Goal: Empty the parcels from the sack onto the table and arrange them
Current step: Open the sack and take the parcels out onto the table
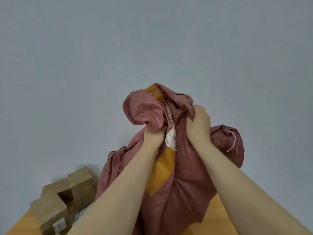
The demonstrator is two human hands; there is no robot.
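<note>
Sack [186, 184] hangs upended over the table [218, 211], bunched in my left hand [153, 134] and right hand [198, 126], both fists clenched on its fabric. Shaking hard could tumble remaining parcels against the boxes [67, 197] beside it, knocking some off.

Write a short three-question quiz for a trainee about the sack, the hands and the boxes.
1. True or false: the left hand and the right hand both grip the sack.
2. The cardboard boxes lie: A) to the left of the sack; B) to the right of the sack; C) on top of the sack.
3. Fill in: the white label on the sack shows between the two ____.
Key: 1 true; 2 A; 3 hands.
</note>
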